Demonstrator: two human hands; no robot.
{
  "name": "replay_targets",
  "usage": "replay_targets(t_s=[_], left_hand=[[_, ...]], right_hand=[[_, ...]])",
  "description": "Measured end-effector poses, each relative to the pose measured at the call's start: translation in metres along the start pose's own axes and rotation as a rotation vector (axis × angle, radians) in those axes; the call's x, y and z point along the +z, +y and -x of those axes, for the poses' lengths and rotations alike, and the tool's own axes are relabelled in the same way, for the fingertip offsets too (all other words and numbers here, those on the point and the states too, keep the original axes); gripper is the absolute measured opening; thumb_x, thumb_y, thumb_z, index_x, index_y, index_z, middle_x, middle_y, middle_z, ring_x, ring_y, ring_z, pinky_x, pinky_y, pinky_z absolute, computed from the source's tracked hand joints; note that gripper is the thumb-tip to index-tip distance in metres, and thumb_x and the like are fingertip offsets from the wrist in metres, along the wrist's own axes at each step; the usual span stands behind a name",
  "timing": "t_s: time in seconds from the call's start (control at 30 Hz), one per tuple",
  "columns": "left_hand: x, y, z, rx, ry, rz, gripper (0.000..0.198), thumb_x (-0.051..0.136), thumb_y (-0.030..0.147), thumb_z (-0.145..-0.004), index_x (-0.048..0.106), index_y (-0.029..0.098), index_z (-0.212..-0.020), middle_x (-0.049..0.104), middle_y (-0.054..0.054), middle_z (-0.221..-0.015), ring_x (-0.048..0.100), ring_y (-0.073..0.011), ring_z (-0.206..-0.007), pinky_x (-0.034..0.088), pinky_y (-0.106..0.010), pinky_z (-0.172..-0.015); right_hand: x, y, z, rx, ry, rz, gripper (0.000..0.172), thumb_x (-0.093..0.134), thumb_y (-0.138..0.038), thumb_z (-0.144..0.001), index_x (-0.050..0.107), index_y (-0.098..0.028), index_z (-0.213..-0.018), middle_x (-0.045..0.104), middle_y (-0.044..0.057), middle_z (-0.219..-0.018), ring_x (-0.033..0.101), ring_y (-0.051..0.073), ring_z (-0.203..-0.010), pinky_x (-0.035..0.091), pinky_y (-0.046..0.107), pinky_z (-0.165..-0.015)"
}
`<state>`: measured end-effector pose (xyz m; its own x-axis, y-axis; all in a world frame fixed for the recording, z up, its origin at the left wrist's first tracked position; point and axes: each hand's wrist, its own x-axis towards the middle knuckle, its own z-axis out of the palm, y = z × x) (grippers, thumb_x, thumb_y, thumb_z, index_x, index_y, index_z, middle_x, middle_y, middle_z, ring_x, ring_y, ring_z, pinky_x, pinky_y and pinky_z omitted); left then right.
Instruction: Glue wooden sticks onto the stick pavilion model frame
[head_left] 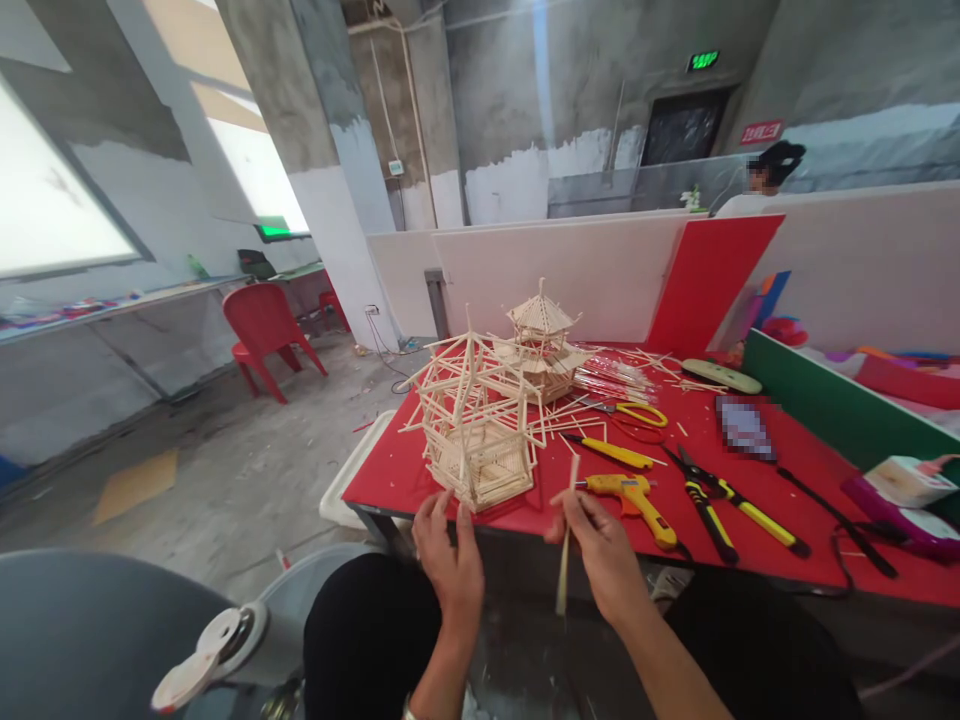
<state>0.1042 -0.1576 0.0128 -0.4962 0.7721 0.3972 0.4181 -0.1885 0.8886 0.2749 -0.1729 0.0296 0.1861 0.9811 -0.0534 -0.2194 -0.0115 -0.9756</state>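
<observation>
My right hand [600,545] is closed around a thin flat wooden strip [562,585], which stands nearly upright and sticks out above and below the fingers. My left hand [454,560] lies at the near edge of a pavilion-shaped frame of wooden sticks [480,465], thumb and fingers apart. Its fingertips are at the frame's base; whether they press on it I cannot tell. Behind this frame stands a second stick model, a tiered pagoda [544,345] with a pointed roof. A yellow glue gun [634,500] rests just right of my right hand.
On the red table [397,470] lie a yellow utility knife [615,452], scissors [637,412], yellow-black cutters [739,500] and loose sticks [585,420]. A green board [840,410] edges the right side. A red chair [266,325] stands left; a person [765,180] is behind the partition.
</observation>
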Motion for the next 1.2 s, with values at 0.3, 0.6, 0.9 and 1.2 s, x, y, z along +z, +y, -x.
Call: replay_targets(t_s=[0.3, 0.6, 0.9, 1.2], left_hand=[[0.005, 0.047, 0.012, -0.498, -0.457, 0.697, 0.028, 0.075, 0.039, -0.074, 0.074, 0.012, -0.082, 0.057, 0.0, -0.054, 0.043, -0.0063, -0.044, 0.029, -0.018, -0.04], [0.006, 0.06, -0.002, -0.622, -0.17, 0.878, 0.024, 0.082, 0.032, -0.065, 0.072, 0.012, -0.074, 0.07, -0.006, -0.066, 0.068, -0.0183, -0.061, 0.043, -0.019, -0.041], [-0.002, 0.055, -0.005, -0.598, -0.045, 0.846, 0.024, 0.083, 0.029, -0.063, 0.072, 0.012, -0.076, 0.073, -0.007, -0.07, 0.07, -0.0193, -0.066, 0.045, -0.018, -0.041], [0.0, 0.05, -0.004, -0.58, -0.065, 0.836, 0.025, 0.083, 0.029, -0.064, 0.072, 0.012, -0.079, 0.072, -0.007, -0.071, 0.071, -0.0192, -0.067, 0.046, -0.018, -0.043]], right_hand=[[0.013, -0.037, 0.004, -0.674, -0.244, 1.045, 0.029, 0.046, -0.035, -0.095, 0.07, -0.028, -0.11, 0.065, 0.006, -0.082, 0.059, 0.021, -0.081, 0.044, 0.034, -0.074], [-0.015, -0.026, 0.005, -0.847, 0.594, 0.732, 0.044, 0.071, -0.033, -0.08, 0.061, -0.022, -0.121, 0.062, 0.011, -0.109, 0.058, 0.025, -0.102, 0.043, 0.045, -0.094], [-0.004, -0.012, -0.022, 0.027, 0.243, -0.212, 0.042, 0.082, -0.045, -0.062, 0.074, -0.022, -0.095, 0.068, 0.0, -0.083, 0.056, 0.01, -0.069, 0.047, 0.023, -0.066], [0.0, -0.012, -0.021, 0.07, 0.255, -0.332, 0.041, 0.087, -0.037, -0.058, 0.075, -0.024, -0.096, 0.068, -0.002, -0.083, 0.058, 0.007, -0.073, 0.047, 0.015, -0.061]])
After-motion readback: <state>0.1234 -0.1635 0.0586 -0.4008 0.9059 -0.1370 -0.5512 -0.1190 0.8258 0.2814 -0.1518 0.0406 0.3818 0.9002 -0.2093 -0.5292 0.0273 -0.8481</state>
